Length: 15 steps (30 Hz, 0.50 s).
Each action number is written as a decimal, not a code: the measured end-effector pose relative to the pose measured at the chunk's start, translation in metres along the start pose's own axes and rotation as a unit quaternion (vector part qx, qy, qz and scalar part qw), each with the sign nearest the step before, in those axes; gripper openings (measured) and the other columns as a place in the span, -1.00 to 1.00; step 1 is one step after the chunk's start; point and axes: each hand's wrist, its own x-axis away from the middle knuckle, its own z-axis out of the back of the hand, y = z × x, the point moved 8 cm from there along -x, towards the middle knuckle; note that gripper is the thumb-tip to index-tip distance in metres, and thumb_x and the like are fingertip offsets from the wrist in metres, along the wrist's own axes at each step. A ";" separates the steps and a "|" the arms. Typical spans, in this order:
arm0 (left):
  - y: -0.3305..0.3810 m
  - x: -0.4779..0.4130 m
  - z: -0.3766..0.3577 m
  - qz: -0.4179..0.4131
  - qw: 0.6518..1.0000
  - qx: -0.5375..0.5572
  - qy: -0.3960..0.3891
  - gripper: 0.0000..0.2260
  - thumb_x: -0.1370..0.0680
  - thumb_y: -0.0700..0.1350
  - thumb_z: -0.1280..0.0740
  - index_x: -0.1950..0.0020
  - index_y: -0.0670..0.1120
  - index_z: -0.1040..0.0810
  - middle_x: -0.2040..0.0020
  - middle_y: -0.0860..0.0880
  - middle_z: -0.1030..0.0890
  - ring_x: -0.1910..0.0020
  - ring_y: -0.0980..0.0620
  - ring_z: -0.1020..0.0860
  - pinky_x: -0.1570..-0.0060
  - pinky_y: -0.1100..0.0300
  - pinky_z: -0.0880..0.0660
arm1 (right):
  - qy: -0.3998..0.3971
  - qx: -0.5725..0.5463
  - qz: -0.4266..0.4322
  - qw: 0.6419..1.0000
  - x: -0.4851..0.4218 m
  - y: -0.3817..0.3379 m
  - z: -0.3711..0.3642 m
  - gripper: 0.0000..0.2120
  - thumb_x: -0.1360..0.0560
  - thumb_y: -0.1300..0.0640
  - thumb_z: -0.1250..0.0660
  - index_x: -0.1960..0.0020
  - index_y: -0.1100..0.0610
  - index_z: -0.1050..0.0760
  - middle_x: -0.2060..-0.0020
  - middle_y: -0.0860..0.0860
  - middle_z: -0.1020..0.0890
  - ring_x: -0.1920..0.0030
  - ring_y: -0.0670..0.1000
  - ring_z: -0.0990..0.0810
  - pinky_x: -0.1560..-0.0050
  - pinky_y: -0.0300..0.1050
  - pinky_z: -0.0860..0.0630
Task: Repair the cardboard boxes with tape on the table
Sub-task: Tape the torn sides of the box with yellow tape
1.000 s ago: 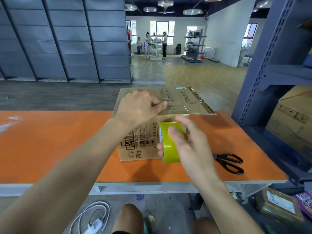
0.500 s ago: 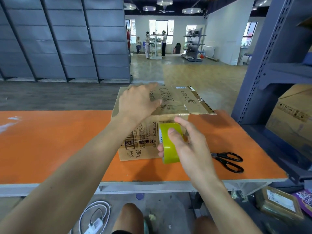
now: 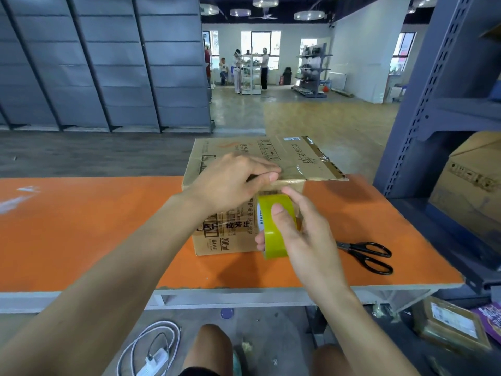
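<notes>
Orange desk (image 3: 81,226) carries cardboard box (image 3: 298,158) near its far edge, top flap jutting right. Left hand (image 3: 230,183) on box top, fingers curled, pinching its front edge. Right hand (image 3: 306,234) fingers hold yellow tape roll (image 3: 272,245) against box front. Black scissors (image 3: 366,253) lie apart, right.

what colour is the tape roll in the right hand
Yellow-green; the tape roll shows best in the head view.

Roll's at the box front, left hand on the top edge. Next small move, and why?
Probably pull the tape roll down the front of the box with the right hand. The left hand pinches the front top edge just above the roll, seemingly pinning the tape end, though the strip itself is hard to see. The scissors lie to the right for cutting afterwards.
</notes>
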 end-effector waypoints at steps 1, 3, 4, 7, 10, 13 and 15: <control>0.000 0.000 -0.002 -0.005 1.000 -0.015 -0.007 -0.59 -0.69 0.18 -0.13 -0.41 0.06 -0.57 -0.40 0.14 -0.56 -0.42 0.11 -0.48 -0.36 -0.02 -0.46 | -0.002 0.003 0.004 1.000 0.000 0.000 0.000 -0.57 -0.67 0.06 -0.26 -0.52 -0.02 -0.33 0.16 0.10 -0.73 0.26 0.06 -0.74 0.12 0.06 -0.68; 0.001 0.001 -0.006 -0.014 0.998 -0.055 -0.020 -0.49 -0.68 0.24 0.01 -0.49 0.07 -0.49 -0.47 0.14 -0.48 -0.48 0.11 -0.41 -0.38 -0.06 -0.41 | -0.005 0.011 0.013 1.000 0.001 0.003 0.000 -0.53 -0.65 0.06 -0.29 -0.54 -0.04 -0.30 0.05 0.05 -0.71 0.23 0.04 -0.74 0.05 0.08 -0.68; 0.001 0.001 -0.008 -0.010 0.997 -0.071 -0.030 -0.46 -0.67 0.26 0.07 -0.52 0.10 -0.44 -0.51 0.17 -0.43 -0.51 0.14 -0.36 -0.39 -0.05 -0.37 | -0.008 0.023 0.020 1.000 0.003 0.003 0.000 -0.51 -0.65 0.04 -0.29 -0.55 -0.06 -0.28 0.03 0.02 -0.71 0.21 0.03 -0.74 -0.02 0.08 -0.66; -0.001 0.002 -0.011 -0.001 0.993 -0.100 -0.060 -0.42 -0.64 0.29 0.14 -0.58 0.16 -0.31 -0.57 0.21 -0.31 -0.56 0.18 -0.24 -0.37 -0.01 -0.28 | -0.021 0.055 0.047 0.997 0.010 0.005 -0.001 -0.46 -0.65 -0.03 -0.26 -0.58 -0.07 -0.20 0.08 -0.06 -0.71 0.13 -0.03 -0.74 -0.20 -0.01 -0.53; -0.001 0.002 -0.012 -0.006 0.991 -0.115 -0.063 -0.44 -0.65 0.29 0.12 -0.60 0.17 -0.26 -0.58 0.22 -0.27 -0.57 0.19 -0.21 -0.34 0.02 -0.27 | -0.005 0.056 0.053 0.997 0.014 0.006 0.002 -0.46 -0.63 -0.09 -0.25 -0.57 -0.05 -0.21 0.07 -0.20 -0.69 0.16 -0.02 -0.74 -0.12 0.00 -0.58; 0.000 0.001 -0.013 0.007 0.992 -0.111 -0.063 -0.46 -0.67 0.28 0.10 -0.60 0.17 -0.26 -0.59 0.22 -0.26 -0.58 0.20 -0.20 -0.34 0.05 -0.24 | 0.020 0.066 0.044 0.997 0.009 0.001 0.005 -0.53 -0.64 -0.10 -0.27 -0.51 -0.05 -0.30 0.19 -0.09 -0.72 0.23 -0.02 -0.73 -0.05 0.09 -0.61; 0.001 0.002 -0.012 0.015 0.992 -0.110 -0.063 -0.42 -0.62 0.29 0.13 -0.60 0.18 -0.26 -0.59 0.22 -0.26 -0.58 0.20 -0.19 -0.37 0.05 -0.24 | 0.018 0.059 0.040 0.997 0.006 -0.003 0.005 -0.60 -0.64 -0.09 -0.28 -0.44 -0.05 -0.36 0.29 -0.01 -0.72 0.27 0.01 -0.73 -0.02 0.15 -0.63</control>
